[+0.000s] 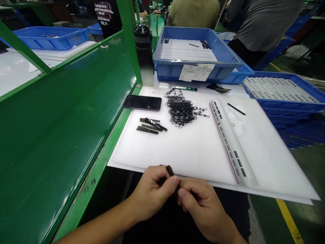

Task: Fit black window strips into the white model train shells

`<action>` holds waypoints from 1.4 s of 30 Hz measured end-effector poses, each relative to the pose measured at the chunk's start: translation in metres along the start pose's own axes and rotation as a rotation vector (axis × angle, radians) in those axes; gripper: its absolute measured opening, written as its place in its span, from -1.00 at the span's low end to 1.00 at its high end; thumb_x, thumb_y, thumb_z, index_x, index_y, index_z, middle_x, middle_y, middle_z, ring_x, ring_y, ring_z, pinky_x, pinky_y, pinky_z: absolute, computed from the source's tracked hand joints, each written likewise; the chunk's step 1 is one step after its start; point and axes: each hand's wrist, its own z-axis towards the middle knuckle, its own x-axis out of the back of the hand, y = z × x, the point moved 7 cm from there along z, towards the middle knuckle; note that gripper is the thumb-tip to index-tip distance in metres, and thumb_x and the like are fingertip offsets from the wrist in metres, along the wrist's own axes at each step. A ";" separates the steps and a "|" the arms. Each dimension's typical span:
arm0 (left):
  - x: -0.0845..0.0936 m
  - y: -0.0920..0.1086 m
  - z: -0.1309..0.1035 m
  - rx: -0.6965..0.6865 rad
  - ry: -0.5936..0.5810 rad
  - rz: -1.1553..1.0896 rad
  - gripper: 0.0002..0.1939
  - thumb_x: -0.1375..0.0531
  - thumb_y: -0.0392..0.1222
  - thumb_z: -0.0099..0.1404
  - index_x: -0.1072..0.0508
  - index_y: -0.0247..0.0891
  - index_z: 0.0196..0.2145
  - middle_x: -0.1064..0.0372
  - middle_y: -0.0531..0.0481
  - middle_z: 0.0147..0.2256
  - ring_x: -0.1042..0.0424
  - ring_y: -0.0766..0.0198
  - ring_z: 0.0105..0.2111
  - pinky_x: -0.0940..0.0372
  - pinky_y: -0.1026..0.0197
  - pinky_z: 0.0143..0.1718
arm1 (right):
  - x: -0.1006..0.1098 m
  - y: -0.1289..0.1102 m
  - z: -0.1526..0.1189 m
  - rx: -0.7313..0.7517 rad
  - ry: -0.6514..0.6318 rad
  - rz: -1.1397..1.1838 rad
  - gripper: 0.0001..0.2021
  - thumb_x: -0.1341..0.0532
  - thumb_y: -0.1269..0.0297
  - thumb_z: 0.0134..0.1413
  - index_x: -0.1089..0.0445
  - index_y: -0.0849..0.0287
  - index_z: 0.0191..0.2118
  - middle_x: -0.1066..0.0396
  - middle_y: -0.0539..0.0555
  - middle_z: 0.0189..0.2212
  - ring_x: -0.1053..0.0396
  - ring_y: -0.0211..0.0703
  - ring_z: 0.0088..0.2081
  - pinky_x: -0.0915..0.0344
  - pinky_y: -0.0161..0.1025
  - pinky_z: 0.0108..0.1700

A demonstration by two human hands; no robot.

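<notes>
Just past the near edge of the white work board (193,149), my left hand (154,191) pinches a small dark strip (169,170) between thumb and fingers. My right hand (200,200) is closed on the lower end of the same strip, close against the left. Much of the strip is hidden by my fingers. Ahead on the board lie a few loose dark strips (150,126) and a heap of thin black frame pieces (180,110). To the right, a long white holder (230,144) with a red line carries several small dark rectangles.
A phone (142,102), a dark bottle (144,54) and a green pen-like tool (186,88) stand or lie along the back left. Blue trays (198,69) are behind the board, more stacked (284,105) at right. A green partition (68,125) borders the left. People work beyond.
</notes>
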 end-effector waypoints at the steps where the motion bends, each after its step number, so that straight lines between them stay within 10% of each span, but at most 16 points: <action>1: -0.003 0.000 0.000 -0.004 -0.040 -0.013 -0.57 -0.17 0.01 0.39 -0.34 -0.30 -0.57 -0.33 0.04 -0.59 -0.28 0.38 -0.56 -0.17 0.32 -0.49 | 0.000 0.001 -0.001 -0.003 0.009 0.020 -0.66 -0.11 0.27 0.31 -0.29 0.20 -0.53 -0.24 -0.08 -0.63 -0.19 -0.38 -0.54 -0.15 -0.41 -0.45; 7: -0.018 -0.001 -0.001 0.034 -0.266 -0.041 -0.45 -0.04 0.07 0.45 -0.28 -0.28 -0.63 -0.30 -0.01 -0.61 -0.31 0.34 -0.55 -0.12 0.29 -0.51 | -0.006 0.006 -0.005 -0.077 -0.075 0.151 -0.64 -0.08 0.18 0.34 -0.35 0.21 -0.48 -0.26 -0.06 -0.63 -0.16 -0.38 -0.61 -0.14 -0.39 -0.51; 28: -0.022 -0.003 -0.004 -0.051 -0.205 0.053 -0.50 -0.06 0.09 0.43 -0.34 -0.27 -0.56 -0.30 0.00 -0.58 -0.27 0.34 -0.55 -0.13 0.27 -0.48 | -0.002 0.017 -0.020 0.023 -0.038 0.080 -0.64 -0.07 0.19 0.34 -0.30 0.19 -0.50 -0.26 -0.06 -0.61 -0.19 -0.35 -0.56 -0.17 -0.36 -0.42; 33: -0.004 -0.005 -0.002 -0.046 -0.028 0.054 -0.45 -0.05 0.11 0.43 -0.20 -0.26 -0.64 -0.06 0.10 -0.63 -0.06 0.39 -0.57 -0.02 0.27 -0.51 | -0.003 0.023 -0.024 -0.053 -0.075 0.082 -0.57 -0.07 0.08 0.35 -0.31 0.18 -0.53 -0.26 -0.04 -0.64 -0.21 -0.33 -0.56 -0.18 -0.35 -0.42; 42: -0.026 -0.009 -0.008 -0.009 -0.239 -0.003 -0.44 0.01 0.13 0.45 -0.21 -0.25 -0.62 -0.13 0.07 -0.62 -0.11 0.37 -0.57 -0.02 0.25 -0.51 | -0.004 0.012 -0.018 0.038 -0.091 0.090 -0.62 -0.06 0.20 0.32 -0.24 0.18 -0.54 -0.23 -0.05 -0.62 -0.20 -0.33 -0.53 -0.15 -0.35 -0.41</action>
